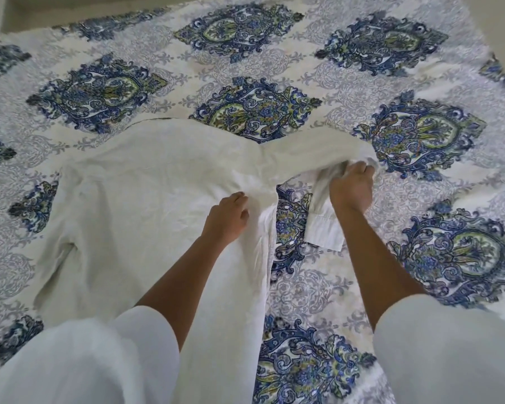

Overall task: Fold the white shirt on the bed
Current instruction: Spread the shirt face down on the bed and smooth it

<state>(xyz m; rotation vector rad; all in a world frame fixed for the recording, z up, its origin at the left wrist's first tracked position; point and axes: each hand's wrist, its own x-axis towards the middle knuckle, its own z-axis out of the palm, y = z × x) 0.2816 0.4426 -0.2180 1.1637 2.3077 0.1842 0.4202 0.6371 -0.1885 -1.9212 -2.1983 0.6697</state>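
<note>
Bed [362, 68], covered in a blue-medallion print, fills the view on every side of the shirt. Shirt [146, 185]: spread flat on the bed, lightly creased, its lower part running toward the camera. Sleeve [309, 153]: stretched outward from the shirt's right edge and lifted slightly off the bed. Left hand [226, 218]: at the shirt's right edge, where the sleeve joins the body, fingers curled into a bunch of cloth. Right hand [352, 188]: beyond the shirt's right edge, fingers curled round the sleeve about mid-length. Cuff [325, 228]: hanging from the right hand toward the camera, its end lying on the bed just beside the shirt's right edge.

I read the step in hand as folding this sleeve across the shirt's body. To do it well, I would use the left hand as a fixed hinge at the seam, draw the sleeve taut, and carry it straight over. I would untwist the cuff before laying it down and flatten the bunched cloth at the hinge, so that no crease is trapped.
</note>
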